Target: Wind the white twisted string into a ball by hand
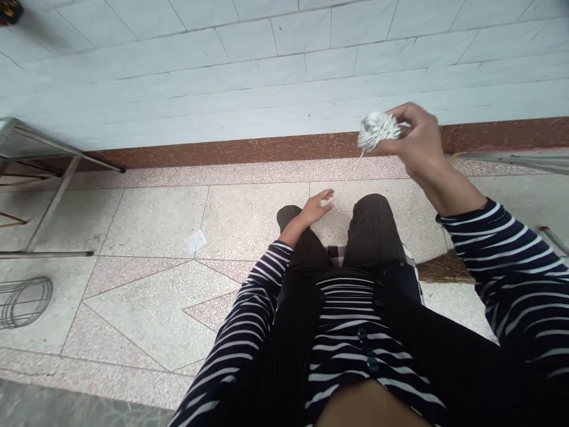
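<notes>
A small white bundle of string [377,131] is gripped between the thumb and fingers of my right hand [416,137]. That hand is raised to the right, in front of the wall's brown base strip. From the bundle's underside a thin loose strand runs down and left toward my left hand [316,207]. Above my knees, the left hand has its thumb and forefinger apart, with a gap between the tips. The strand fades against the pale floor, so whether it reaches those fingers cannot be made out.
A metal-framed table [53,201] stands at the left, with a wire basket-like frame [29,301] below it. A white scrap [196,242] lies on the tiled floor. Brown broom-like bristles [447,267] lie by my right leg. A tiled wall [249,77] rises ahead.
</notes>
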The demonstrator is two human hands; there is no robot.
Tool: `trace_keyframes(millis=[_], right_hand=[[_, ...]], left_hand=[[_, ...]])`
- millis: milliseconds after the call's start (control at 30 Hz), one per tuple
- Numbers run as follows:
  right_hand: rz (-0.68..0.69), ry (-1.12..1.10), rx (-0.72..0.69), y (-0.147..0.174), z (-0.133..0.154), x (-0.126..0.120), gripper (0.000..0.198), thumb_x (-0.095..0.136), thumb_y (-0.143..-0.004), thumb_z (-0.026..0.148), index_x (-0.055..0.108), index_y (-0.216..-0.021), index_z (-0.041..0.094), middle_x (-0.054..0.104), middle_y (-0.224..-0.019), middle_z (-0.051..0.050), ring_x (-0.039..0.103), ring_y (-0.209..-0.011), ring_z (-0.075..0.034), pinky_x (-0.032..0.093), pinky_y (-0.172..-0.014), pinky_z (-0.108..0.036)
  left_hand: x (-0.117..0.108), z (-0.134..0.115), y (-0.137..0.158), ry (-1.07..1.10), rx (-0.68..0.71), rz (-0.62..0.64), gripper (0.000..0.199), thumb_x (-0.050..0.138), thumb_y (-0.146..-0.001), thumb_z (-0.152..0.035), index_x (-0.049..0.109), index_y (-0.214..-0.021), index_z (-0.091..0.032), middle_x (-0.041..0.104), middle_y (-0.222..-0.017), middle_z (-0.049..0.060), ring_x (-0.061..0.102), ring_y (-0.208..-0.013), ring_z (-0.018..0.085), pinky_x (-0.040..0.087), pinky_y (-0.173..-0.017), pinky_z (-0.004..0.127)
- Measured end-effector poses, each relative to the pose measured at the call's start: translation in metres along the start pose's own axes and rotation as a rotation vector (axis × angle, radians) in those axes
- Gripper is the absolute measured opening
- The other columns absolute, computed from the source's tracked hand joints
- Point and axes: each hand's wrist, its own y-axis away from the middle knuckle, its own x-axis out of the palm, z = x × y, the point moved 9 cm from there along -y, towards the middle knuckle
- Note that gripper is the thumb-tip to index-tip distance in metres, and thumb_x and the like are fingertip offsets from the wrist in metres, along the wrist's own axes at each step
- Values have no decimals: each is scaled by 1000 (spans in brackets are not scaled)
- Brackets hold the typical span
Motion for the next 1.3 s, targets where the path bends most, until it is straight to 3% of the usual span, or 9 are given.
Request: trace_keyframes(millis=[67,167,400,567,700,833,967,1100,1300], right_hand=[[168,-65,8,20,12,29,52,101,-55,22,70,-97,21,74,-100,-4,69,-90,-23,59,-81,-40],[299,-27,-56,30,24,53,52,101,-61,28,70,-103,25,73,-105,-4,71,-99,-27,61,-86,-44],[141,343,-145,-17,-36,15,52,95,-72,20,66,-115,25,59,-133,-13,58,-126,-36,53,-108,-59],[307,442,-25,31,-108,34,48,86,-63,5,71,-105,22,61,-117,-10,61,-111,-32,55,-100,-55],[472,270,57,88,-107,63,38,87,-65,18,74,-100,25,63,-95,1,68,-93,-23,55,-88,-44],[482,-211,305,104,-75,60,45,96,-61,32,76,-102,27,73,-99,3,71,-90,-18,57,-87,-37],[358,-290,411,80,-58,31,53,101,-55,30,72,-100,26,74,-98,-2,73,-90,-24,66,-82,-43],[244,-230,283,35,-62,6,49,95,-68,38,65,-105,27,74,-106,-5,75,-104,-31,69,-83,-55],[110,90,74,5,-92,12,55,94,-70,29,62,-114,27,68,-128,-11,61,-130,-37,61,-100,-58]], left_hand=[[-2,-29,-21,54,87,-70,49,83,-87,-26,72,-133,-17,73,-144,16,69,-128,26,50,-117,42],[5,-70,-39,134,203,-73,29,77,-96,-40,76,-115,-17,78,-132,13,71,-122,24,50,-114,39],[37,-79,25,100,138,173,35,58,-106,-41,70,-83,-17,74,-77,2,67,-79,14,51,-87,27],[0,-104,42,-191,230,139,36,59,-105,-37,69,-76,-18,72,-75,0,65,-75,14,45,-78,27],[-32,-126,9,-364,327,16,28,60,-104,-32,74,-82,-19,75,-80,2,68,-81,18,47,-82,30],[-22,-115,-22,-237,341,54,25,59,-104,-29,77,-89,-19,79,-89,3,71,-88,18,50,-85,31],[-4,-85,-26,-61,235,72,30,62,-103,-34,77,-85,-17,78,-86,4,71,-86,17,51,-88,31],[18,-61,-4,109,117,213,37,68,-100,-43,74,-76,-15,78,-85,6,71,-86,16,51,-95,32],[30,-70,21,283,70,288,30,64,-102,-44,74,-103,-16,77,-79,3,71,-78,15,52,-93,32]])
